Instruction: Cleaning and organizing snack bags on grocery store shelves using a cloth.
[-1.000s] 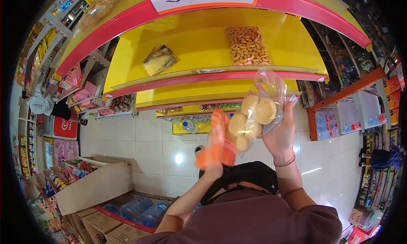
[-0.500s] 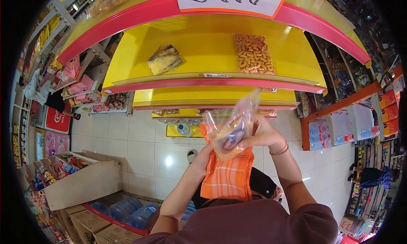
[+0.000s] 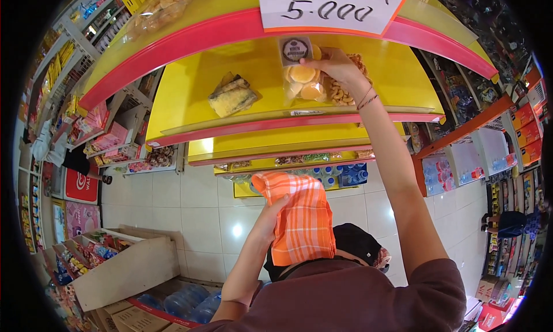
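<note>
My right hand (image 3: 341, 68) is closed on the upper part of a clear snack packet (image 3: 302, 84) with a dark label and round yellow-orange pieces inside. The packet is upright at the yellow shelf (image 3: 190, 95); whether its base rests there I cannot tell. Partly covered by that hand, a bag of curled brown snacks (image 3: 341, 94) sits just to the right. Lower down, my left hand (image 3: 269, 218) grips an orange-and-white checked cloth (image 3: 304, 225) in front of my body. Farther left on the shelf lies a crumpled packet with yellow and dark contents (image 3: 232, 95).
A red-edged upper shelf (image 3: 190, 35) with a hanging price sign (image 3: 331, 6) juts out above. Lower shelves hold packets and bottles (image 3: 340, 173). A slanted snack bin (image 3: 129, 268) and large water bottles (image 3: 190, 300) stand at lower left. Another person (image 3: 512, 225) is at far right.
My right hand has carried the snack packet up and forward from beside the cloth to the yellow shelf. My left hand keeps the cloth, which now hangs alone near my body.
</note>
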Demonstrator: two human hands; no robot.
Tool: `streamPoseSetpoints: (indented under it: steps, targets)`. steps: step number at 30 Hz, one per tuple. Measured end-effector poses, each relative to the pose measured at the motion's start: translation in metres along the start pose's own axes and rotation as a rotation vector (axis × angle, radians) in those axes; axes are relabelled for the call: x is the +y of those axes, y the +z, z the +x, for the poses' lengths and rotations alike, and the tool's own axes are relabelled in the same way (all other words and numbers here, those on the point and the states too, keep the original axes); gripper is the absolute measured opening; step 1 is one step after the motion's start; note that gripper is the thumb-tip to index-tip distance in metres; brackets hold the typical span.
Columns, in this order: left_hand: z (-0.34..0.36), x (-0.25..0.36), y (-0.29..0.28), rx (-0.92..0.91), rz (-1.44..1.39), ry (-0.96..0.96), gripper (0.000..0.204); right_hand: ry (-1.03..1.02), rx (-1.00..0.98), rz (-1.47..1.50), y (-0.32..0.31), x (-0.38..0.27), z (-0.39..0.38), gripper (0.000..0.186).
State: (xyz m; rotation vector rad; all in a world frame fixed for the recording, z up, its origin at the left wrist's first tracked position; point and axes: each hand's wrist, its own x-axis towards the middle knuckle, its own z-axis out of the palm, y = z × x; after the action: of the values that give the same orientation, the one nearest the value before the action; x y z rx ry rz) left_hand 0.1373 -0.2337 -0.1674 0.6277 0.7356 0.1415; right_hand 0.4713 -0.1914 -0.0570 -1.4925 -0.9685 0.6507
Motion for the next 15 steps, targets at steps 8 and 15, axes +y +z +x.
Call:
streamPoseSetpoints:
  steps: [8, 15]
  targets:
    - [0.002, 0.024, -0.041, -0.016, -0.030, -0.044, 0.045, 0.223, 0.036, -0.631, -0.004, 0.010, 0.012, 0.056]
    - [0.000, 0.050, -0.066, 0.003, -0.004, -0.056, 0.045, -0.171, 0.316, -0.927, 0.009, 0.022, 0.000, 0.055]
